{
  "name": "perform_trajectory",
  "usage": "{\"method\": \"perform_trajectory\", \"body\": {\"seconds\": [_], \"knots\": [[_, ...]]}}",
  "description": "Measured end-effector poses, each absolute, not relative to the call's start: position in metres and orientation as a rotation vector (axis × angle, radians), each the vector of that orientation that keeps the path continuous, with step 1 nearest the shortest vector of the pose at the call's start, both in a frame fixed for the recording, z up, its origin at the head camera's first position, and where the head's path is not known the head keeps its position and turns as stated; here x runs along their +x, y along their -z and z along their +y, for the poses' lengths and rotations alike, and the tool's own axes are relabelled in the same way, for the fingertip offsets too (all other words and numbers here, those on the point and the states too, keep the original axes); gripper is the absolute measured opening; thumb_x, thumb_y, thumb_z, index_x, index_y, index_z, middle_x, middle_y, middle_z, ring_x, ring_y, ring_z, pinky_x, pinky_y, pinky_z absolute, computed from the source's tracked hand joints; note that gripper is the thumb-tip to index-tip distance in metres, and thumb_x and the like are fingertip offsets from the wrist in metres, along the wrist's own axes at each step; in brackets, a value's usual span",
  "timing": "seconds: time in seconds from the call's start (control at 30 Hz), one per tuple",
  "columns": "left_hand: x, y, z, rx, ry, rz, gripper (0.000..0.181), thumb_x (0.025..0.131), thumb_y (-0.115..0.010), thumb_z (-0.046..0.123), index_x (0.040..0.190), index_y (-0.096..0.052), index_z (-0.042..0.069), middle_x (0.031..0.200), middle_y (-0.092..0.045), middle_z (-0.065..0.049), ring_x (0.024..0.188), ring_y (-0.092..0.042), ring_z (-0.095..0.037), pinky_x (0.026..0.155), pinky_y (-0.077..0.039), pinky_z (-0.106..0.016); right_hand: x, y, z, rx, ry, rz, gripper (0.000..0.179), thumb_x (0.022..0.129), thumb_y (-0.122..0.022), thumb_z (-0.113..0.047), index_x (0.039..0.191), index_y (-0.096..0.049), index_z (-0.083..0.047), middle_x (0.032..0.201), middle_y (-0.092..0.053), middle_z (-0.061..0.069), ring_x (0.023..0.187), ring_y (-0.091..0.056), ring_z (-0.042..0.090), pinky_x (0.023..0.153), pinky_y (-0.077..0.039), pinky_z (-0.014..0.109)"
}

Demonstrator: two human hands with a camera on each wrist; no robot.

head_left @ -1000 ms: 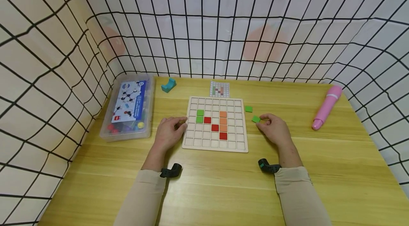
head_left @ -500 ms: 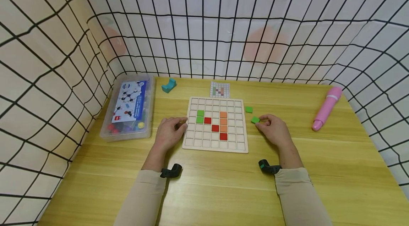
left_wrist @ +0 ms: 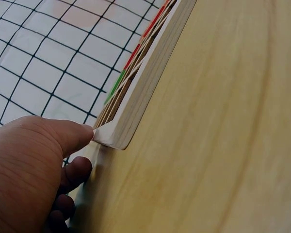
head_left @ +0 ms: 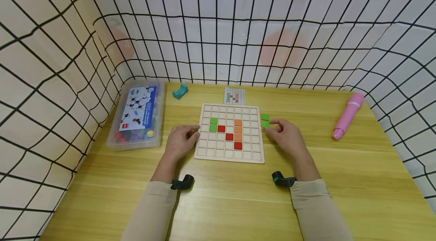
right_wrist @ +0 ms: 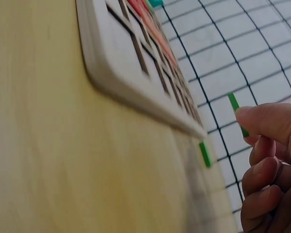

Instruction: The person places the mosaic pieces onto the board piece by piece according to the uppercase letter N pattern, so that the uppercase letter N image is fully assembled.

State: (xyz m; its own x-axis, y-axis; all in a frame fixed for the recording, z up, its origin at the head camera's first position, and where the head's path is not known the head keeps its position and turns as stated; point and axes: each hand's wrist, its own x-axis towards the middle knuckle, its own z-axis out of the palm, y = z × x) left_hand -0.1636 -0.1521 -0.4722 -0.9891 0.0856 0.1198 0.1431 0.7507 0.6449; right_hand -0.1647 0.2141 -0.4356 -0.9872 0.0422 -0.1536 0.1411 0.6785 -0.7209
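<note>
A wooden grid board [head_left: 207,151] lies mid-table and holds two green tiles [head_left: 213,123], three red tiles [head_left: 229,136] and a column of orange tiles [head_left: 238,129]. My left hand [head_left: 191,132] rests on the table, its thumb [left_wrist: 70,136] touching the board's left edge [left_wrist: 136,104]. My right hand [head_left: 272,124] pinches a green tile [right_wrist: 236,112] just off the board's right edge, lifted clear of the tabletop. A second green tile [head_left: 265,116] lies on the table right behind it, also seen as the loose green tile [right_wrist: 204,154] in the right wrist view.
A clear plastic box [head_left: 136,114] of coloured parts sits at the left. A teal piece [head_left: 179,90] and a small pattern card [head_left: 234,95] lie behind the board. A pink pen-shaped toy [head_left: 347,115] lies far right. Wire-grid walls [head_left: 218,36] enclose the table.
My right hand picked the green tile up from the table and carried it left toward the board's right edge, beside the other green tile. The left hand stayed put.
</note>
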Motion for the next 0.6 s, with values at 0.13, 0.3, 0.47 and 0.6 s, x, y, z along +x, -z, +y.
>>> {"method": "perform_trajectory", "body": {"seconds": [0.13, 0.3, 0.47, 0.6], "knots": [[-0.164, 0.472, -0.152, -0.176, 1.060, -2.871, 0.034, 0.098, -0.065, 0.030, 0.128, -0.073, 0.019, 0.095, -0.070, -0.007, 0.088, -0.050, -0.024, 0.079, -0.039, -0.037, -0.163, 0.430, 0.202, 0.104, 1.224, 2.757, 0.039, 0.098, -0.067, -0.033, 0.132, -0.064, -0.013, 0.090, -0.054, 0.005, 0.078, -0.049, 0.022, 0.070, -0.041, 0.032], [-0.164, 0.473, -0.152, -0.171, 1.060, -2.869, 0.033, 0.098, -0.065, 0.030, 0.128, -0.073, 0.020, 0.092, -0.069, -0.006, 0.088, -0.050, -0.024, 0.079, -0.039, -0.036, -0.162, 0.425, 0.187, 0.041, 1.194, 2.759, 0.035, 0.098, -0.069, -0.029, 0.128, -0.065, -0.012, 0.089, -0.055, 0.006, 0.076, -0.049, 0.022, 0.067, -0.040, 0.032], [-0.164, 0.473, -0.152, -0.168, 1.063, -2.866, 0.033, 0.097, -0.065, 0.030, 0.128, -0.073, 0.019, 0.091, -0.068, -0.006, 0.087, -0.050, -0.024, 0.078, -0.038, -0.036, -0.161, 0.426, 0.173, -0.011, 1.170, 2.756, 0.034, 0.097, -0.070, -0.029, 0.126, -0.066, -0.013, 0.086, -0.056, 0.005, 0.072, -0.049, 0.021, 0.064, -0.039, 0.030], [-0.164, 0.473, -0.152, -0.180, 1.065, -2.859, 0.033, 0.098, -0.065, 0.030, 0.128, -0.073, 0.019, 0.091, -0.068, -0.006, 0.086, -0.049, -0.024, 0.078, -0.038, -0.036, -0.160, 0.429, 0.162, -0.048, 1.152, 2.743, 0.031, 0.096, -0.072, -0.029, 0.123, -0.067, -0.015, 0.083, -0.057, 0.004, 0.069, -0.049, 0.020, 0.061, -0.038, 0.029]]}}
